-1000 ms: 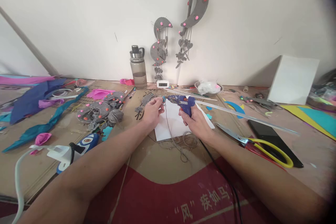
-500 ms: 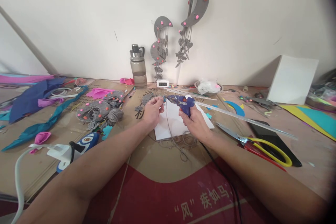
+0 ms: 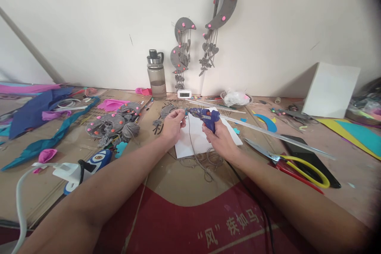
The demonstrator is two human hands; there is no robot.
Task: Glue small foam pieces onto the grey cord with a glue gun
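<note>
My right hand is wrapped round the handle of a blue hot glue gun, with a long clear glue stick sticking out of its back. The gun's nozzle points left, right at the fingertips of my left hand. Those fingers pinch a small blue-green piece whose shape I cannot make out. Grey yarn hangs down from it and loops over the cardboard. Beneath both hands lies a white sheet.
To the right are scissors with one red and one yellow handle, on a black phone. Yarn-wrapped moons and a power strip lie left. A water bottle and small clock stand by the wall.
The hands, the glue gun and the pinched piece hold almost the same place. The whole view has shifted very slightly.
</note>
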